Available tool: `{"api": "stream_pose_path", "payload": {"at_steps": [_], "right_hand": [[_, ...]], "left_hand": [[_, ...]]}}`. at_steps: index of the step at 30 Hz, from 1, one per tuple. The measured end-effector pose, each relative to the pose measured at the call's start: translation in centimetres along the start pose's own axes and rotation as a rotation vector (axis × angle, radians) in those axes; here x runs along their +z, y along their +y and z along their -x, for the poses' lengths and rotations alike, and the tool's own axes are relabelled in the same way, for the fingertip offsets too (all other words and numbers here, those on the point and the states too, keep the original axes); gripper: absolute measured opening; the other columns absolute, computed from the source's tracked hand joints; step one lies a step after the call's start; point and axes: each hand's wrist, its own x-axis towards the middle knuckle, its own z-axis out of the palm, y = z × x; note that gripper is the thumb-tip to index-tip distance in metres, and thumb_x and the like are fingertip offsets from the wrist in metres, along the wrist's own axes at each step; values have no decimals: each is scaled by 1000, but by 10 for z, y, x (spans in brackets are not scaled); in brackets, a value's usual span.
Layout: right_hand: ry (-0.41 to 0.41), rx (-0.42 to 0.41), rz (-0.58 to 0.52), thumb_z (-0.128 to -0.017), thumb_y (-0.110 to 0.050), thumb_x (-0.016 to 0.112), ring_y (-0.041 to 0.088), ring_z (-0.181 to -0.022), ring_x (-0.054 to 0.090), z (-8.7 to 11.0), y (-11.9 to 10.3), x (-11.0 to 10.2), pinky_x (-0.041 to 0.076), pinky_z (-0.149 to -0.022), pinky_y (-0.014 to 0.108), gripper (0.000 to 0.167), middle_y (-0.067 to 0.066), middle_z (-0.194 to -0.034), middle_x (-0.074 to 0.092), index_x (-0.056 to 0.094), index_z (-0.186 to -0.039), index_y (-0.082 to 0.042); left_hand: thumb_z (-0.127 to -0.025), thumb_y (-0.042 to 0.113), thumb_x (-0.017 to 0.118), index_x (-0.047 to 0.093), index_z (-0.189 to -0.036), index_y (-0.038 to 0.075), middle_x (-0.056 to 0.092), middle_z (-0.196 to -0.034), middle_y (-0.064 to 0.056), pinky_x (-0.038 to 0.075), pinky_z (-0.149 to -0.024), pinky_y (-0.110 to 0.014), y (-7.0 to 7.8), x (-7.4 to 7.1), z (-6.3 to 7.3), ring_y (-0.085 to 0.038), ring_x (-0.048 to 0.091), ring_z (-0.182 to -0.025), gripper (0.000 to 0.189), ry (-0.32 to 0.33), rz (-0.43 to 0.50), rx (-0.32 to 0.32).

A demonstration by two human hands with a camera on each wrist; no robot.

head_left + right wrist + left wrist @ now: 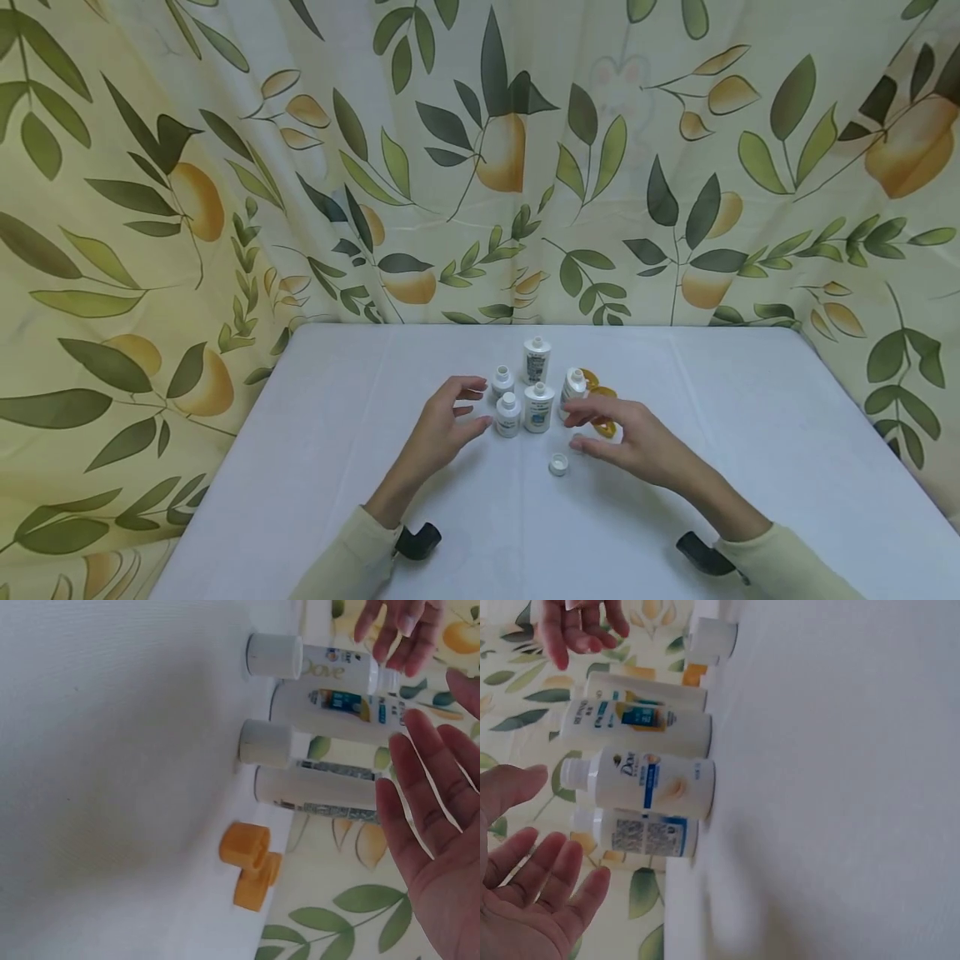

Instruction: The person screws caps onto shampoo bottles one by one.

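Sleeves (347, 554) lead to wide, empty fingers (585, 904), whose nudge could topple bottles (538, 408) toward the far edge of the tabletop (330, 417).

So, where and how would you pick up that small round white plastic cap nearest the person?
Probably pinch the curved wall of the small round white plastic cap, coming from above on the person's side with the right hand. It sits flat on the white tabletop, so its wall offers opposite faces, and the upright white plastic bottles stand behind it.

Cream curtain (480, 208), leaf-and-fruit print, hanging behind white-covered table (330, 433).
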Motion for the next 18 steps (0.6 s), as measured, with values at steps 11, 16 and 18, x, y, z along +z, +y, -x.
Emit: {"api": "stream_pose_path", "payload": {"at_steps": [11, 16, 18], "right_hand": [[-78, 88, -149, -88, -30, 81, 25, -104, 68, 3, 13, 9, 58, -91, 45, 48, 5, -115, 72, 63, -132, -21], [-93, 63, -181, -86, -28, 83, 30, -105, 69, 3, 19, 14, 58, -92, 46, 53, 8, -117, 72, 63, -132, -11], [-99, 61, -196, -86, -27, 83, 31, -105, 68, 3, 21, 16, 58, -93, 46, 54, 10, -117, 72, 63, -132, -7]], "left_hand": [[-89, 8, 77, 58, -132, 12, 61, -133, -2, 51, -107, -46, -14, 22, -6, -21, 56, -126, 46, -4, 128, -87], [-88, 6, 77, 60, -128, 8, 63, -130, -3, 54, -103, -44, -18, 31, -8, -23, 59, -123, 43, 0, 117, -74], [-88, 5, 77, 60, -127, 6, 64, -129, -5, 55, -101, -42, -19, 34, -8, -25, 60, -121, 42, 5, 121, -65]]}}
